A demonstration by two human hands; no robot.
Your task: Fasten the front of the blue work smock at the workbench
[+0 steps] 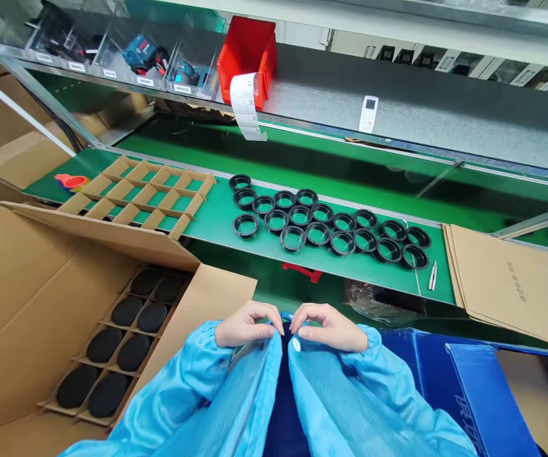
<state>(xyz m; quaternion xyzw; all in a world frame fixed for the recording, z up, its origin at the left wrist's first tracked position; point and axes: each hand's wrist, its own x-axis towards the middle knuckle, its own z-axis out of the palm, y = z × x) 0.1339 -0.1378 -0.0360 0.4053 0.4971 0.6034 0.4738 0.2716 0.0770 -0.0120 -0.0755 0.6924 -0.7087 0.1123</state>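
Observation:
My left hand (249,322) pinches one front edge of a light blue smock (254,387), near its top. My right hand (328,326) grips the opposite edge beside a white button (296,344). Both hands are close together, with the two edges apart and dark blue cloth (283,406) showing between them. Beyond my hands, several black rings (318,233) lie in loose rows on the green table (216,225).
At left, an open carton (30,279) holds black round parts (105,344) in dividers. A cardboard grid (145,193), flat cardboard (507,279) and a knife (432,277) lie on the table. A blue box (445,374) stands at right, a red bin (249,51) above.

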